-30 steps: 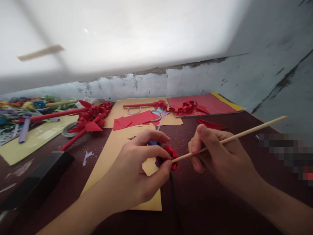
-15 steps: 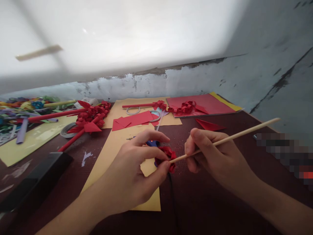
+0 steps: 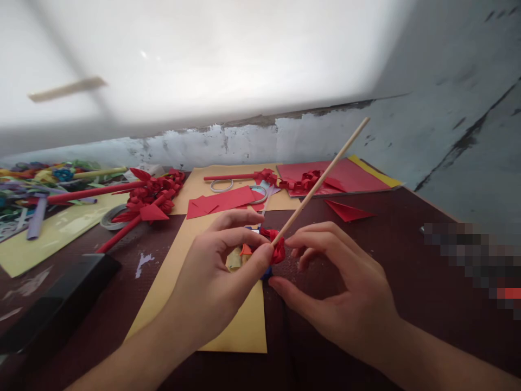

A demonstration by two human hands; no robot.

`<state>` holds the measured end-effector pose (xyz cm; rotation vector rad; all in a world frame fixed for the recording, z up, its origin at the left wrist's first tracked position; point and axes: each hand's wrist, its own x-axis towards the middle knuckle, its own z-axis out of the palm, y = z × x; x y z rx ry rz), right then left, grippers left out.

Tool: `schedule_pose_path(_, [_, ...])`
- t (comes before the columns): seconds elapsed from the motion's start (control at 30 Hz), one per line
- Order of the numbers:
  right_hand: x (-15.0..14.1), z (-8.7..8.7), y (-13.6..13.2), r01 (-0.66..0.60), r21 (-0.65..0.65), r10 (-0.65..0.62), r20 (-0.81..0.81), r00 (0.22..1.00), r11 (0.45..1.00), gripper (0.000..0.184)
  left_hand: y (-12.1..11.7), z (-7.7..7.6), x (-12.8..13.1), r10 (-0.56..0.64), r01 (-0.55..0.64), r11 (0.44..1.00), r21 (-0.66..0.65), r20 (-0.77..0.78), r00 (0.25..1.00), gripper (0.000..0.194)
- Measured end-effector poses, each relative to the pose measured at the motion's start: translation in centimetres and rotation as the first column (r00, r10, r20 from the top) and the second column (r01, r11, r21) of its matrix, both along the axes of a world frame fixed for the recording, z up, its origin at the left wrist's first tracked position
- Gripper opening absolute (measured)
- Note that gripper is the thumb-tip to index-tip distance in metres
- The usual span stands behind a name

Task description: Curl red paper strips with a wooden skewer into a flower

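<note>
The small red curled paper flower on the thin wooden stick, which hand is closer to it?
Left. The left hand pinches the small red curled paper flower; the right hand is beside it, fingers apart.

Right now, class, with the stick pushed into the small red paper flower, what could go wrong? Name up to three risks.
1. The left hand pinches the red paper flower between thumb and fingertips; squeezing harder could crush its curls.
2. The wooden stick stands tilted and long above the flower, and the right hand has an open grip near its base, so it may lever out or tear the paper.
3. A slip could drop it on the yellow sheet.
</note>
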<state>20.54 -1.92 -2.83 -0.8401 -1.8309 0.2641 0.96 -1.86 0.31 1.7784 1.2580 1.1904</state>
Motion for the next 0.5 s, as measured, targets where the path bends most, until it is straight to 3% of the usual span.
schedule_pose_path(0.27, [-0.2, 0.2, -0.1, 0.08, 0.132, -0.087, 0.043, 0.995, 0.988, 0.018, -0.3, -0.8, 1.3, -0.003, 0.014, 0.994, -0.113, 0.098, 0.995, 0.014])
schedule_pose_path(0.5, [-0.3, 0.2, -0.3, 0.064, 0.09, -0.067, 0.023, 0.998, 0.994, 0.018, -0.6, -1.2, 1.4, 0.037, -0.029, 0.996, -0.086, 0.093, 0.995, 0.012])
